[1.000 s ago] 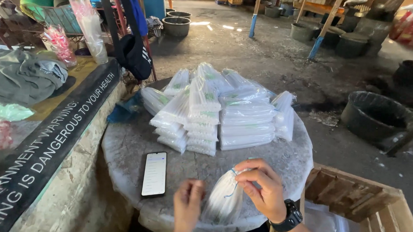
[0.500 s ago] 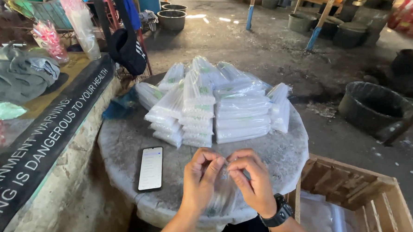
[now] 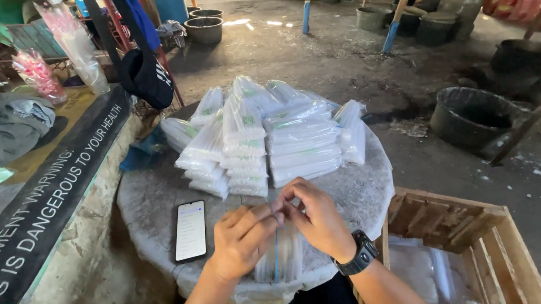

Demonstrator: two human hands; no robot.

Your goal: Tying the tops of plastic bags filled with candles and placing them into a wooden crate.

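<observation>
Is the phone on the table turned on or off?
On. The phone lies flat, face up on the round table, and its screen glows pale rather than black.

Sunlit dirt floor, black tubs

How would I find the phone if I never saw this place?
Find the round stone table heaped with clear plastic packets. On its near left part, beside the left hand, lies the phone. It alone is flat, dark-edged, with a lit white screen.
</observation>
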